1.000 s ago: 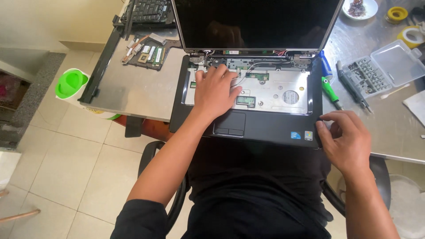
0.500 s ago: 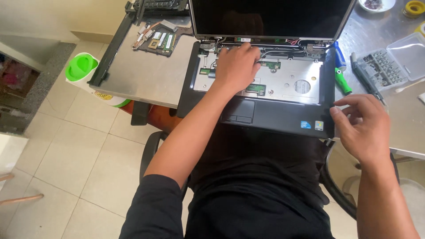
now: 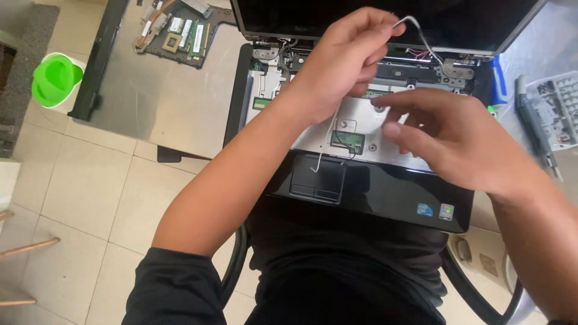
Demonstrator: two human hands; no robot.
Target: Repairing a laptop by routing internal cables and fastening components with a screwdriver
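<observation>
A black laptop [image 3: 385, 198] with its keyboard taken out lies open at the table's near edge, showing a silver metal plate [image 3: 355, 120] and small circuit parts. My left hand [image 3: 343, 66] is raised over the hinge area and pinches a thin white cable [image 3: 412, 27] between its fingertips. A second strand of white cable [image 3: 322, 150] trails down over the plate to the touchpad [image 3: 318, 179]. My right hand [image 3: 445, 135] hovers just above the plate's right half, fingers spread and pointing left, holding nothing that I can see.
A loose circuit board [image 3: 180, 33] lies on the grey table [image 3: 156, 102] at the back left. A screwdriver [image 3: 533, 123] and a clear case of bits [image 3: 560, 108] sit at the right. A green-and-white container [image 3: 55, 81] stands on the tiled floor to the left.
My left hand has lifted off the laptop's plate and picked up the white cable. My right hand has moved from the laptop's right front corner to above the plate. The camera has come closer.
</observation>
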